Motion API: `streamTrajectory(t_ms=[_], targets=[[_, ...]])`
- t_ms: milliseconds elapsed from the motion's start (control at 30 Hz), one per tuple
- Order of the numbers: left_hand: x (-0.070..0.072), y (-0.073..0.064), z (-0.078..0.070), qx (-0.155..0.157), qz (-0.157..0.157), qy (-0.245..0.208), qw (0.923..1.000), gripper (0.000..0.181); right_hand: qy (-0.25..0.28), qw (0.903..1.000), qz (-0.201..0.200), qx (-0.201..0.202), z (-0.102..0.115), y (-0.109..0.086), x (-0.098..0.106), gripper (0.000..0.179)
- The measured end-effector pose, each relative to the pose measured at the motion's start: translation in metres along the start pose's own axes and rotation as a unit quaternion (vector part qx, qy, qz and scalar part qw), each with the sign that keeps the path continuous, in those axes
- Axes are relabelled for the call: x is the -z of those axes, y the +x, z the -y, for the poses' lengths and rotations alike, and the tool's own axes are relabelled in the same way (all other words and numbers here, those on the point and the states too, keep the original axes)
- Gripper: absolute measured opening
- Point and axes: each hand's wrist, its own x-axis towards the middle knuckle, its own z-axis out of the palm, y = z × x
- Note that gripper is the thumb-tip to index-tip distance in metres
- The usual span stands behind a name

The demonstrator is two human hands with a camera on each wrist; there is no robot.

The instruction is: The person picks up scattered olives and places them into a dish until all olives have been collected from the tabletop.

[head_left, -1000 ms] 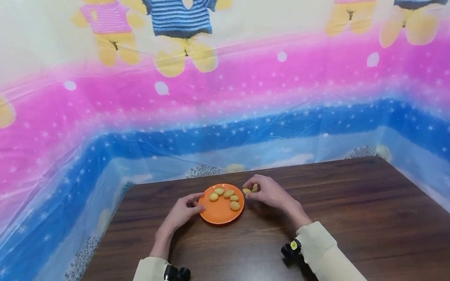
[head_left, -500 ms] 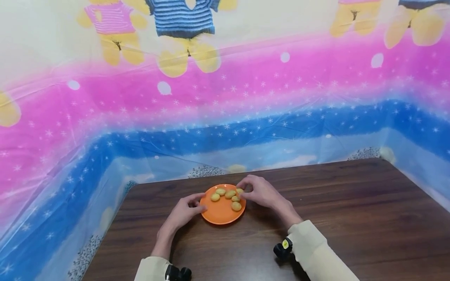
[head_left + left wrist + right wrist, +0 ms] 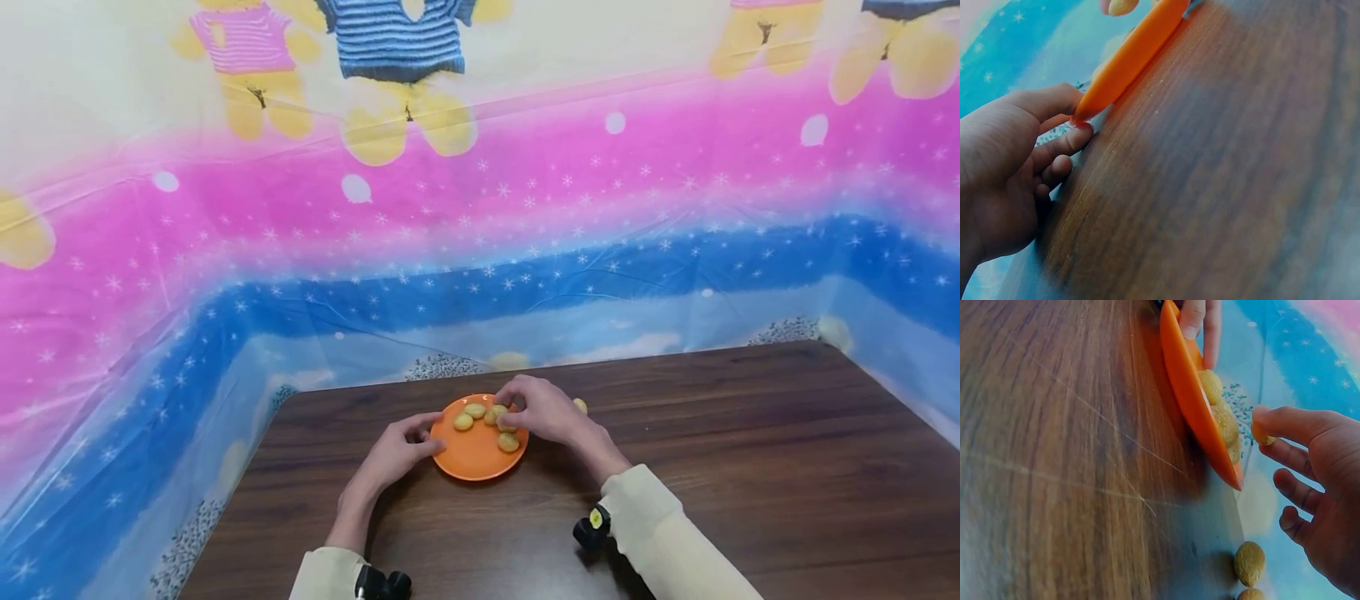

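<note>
My left hand (image 3: 395, 454) holds the left rim of an orange plate (image 3: 472, 465); in the left wrist view its thumb and a finger meet at the plate's edge. Over the plate's far right side, my right hand (image 3: 543, 410) pinches a small yellow-brown oval (image 3: 1262, 435), which looks like a baby potato, between thumb and forefinger. Its other fingers are loosely bent. Several similar ovals (image 3: 462, 422) lie on the plate along its far and right side, partly hidden behind the right fingers.
Another oval (image 3: 581, 406) lies on the dark wooden table (image 3: 720, 467), just beyond the right hand. The right wrist view shows two loose ovals (image 3: 1249, 564) there. A printed cloth (image 3: 480, 217) hangs behind the table.
My right hand has moved left from the ovals on the table to over the plate. The oval behind it has come into view. The left hand stays at the rim.
</note>
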Motion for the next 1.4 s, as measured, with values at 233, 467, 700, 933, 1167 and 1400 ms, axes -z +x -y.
streamTrajectory(t_ms=[233, 467, 700, 933, 1167, 1400], targets=[[0.000, 0.000, 0.000, 0.002, 0.001, 0.001, 1.0000, 0.048, -0.021, 0.9995, 0.023, 0.009, 0.003, 0.008, -0.008, 0.026], [0.000, -0.001, -0.001, 0.005, 0.001, -0.004, 1.0000, 0.048, -0.045, 0.9977, 0.036, 0.036, 0.010, 0.013, -0.014, 0.026], [0.001, -0.002, 0.001, 0.001, 0.001, -0.004, 1.0000, 0.048, -0.107, 0.9916, 0.042, 0.060, 0.022, 0.017, -0.023, 0.024], [0.001, -0.002, 0.001, -0.005, 0.003, 0.002, 1.0000, 0.049, -0.163, 0.9823, 0.046, 0.079, 0.026, 0.019, -0.028, 0.022], [0.001, -0.001, -0.001, -0.007, 0.003, 0.003, 1.0000, 0.049, -0.185, 0.9776, 0.042, 0.090, 0.025, 0.020, -0.031, 0.019], [0.001, -0.002, 0.000, -0.008, 0.003, -0.002, 1.0000, 0.048, -0.176, 0.9799, 0.039, 0.085, 0.027, 0.020, -0.035, 0.018]])
